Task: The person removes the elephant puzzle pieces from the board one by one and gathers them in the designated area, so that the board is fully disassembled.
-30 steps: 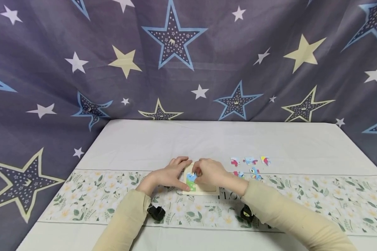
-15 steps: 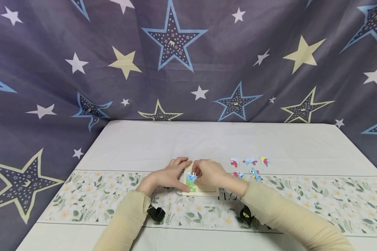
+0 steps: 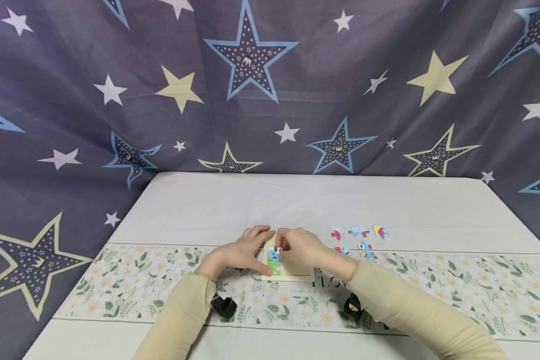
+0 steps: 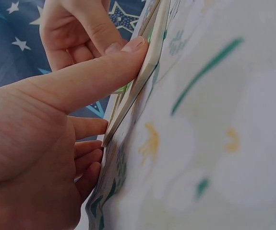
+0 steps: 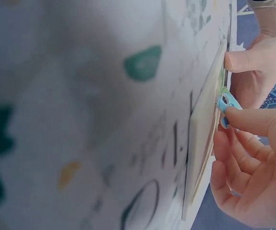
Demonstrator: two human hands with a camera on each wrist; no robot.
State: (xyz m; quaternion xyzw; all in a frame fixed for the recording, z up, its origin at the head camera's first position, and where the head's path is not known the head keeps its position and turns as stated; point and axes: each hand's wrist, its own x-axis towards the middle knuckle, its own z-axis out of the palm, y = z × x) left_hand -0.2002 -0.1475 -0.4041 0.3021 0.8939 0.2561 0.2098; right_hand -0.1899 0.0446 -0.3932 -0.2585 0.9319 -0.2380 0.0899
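Observation:
A wooden puzzle board (image 3: pixel 295 277) lies flat, with a green piece (image 3: pixel 274 268) in its near left corner. My left hand (image 3: pixel 240 252) spans the board's left side, its thumb resting at the near corner and its fingers at the far edge. In the left wrist view, the thumb (image 4: pixel 104 72) lies straight over the rim. My right hand (image 3: pixel 303 247) pinches a blue puzzle piece (image 5: pixel 228 101) between thumb and fingers, just behind the green piece. The right hand covers much of the board in the head view. Whether the blue piece sits fully flat is unclear.
Several loose puzzle pieces (image 3: pixel 359 231) lie right of the board, partly behind the right wrist. A floral runner (image 3: pixel 162 285) crosses the white tablecloth (image 3: pixel 297 200). A starry curtain (image 3: pixel 252 125) hangs behind the table. Black wrist devices (image 3: pixel 225 306) sit under the forearms.
The blue piece in my right fingers has shifted and turned slightly above the green one, so its printed pattern shows more. My left hand and the board have stayed in place.

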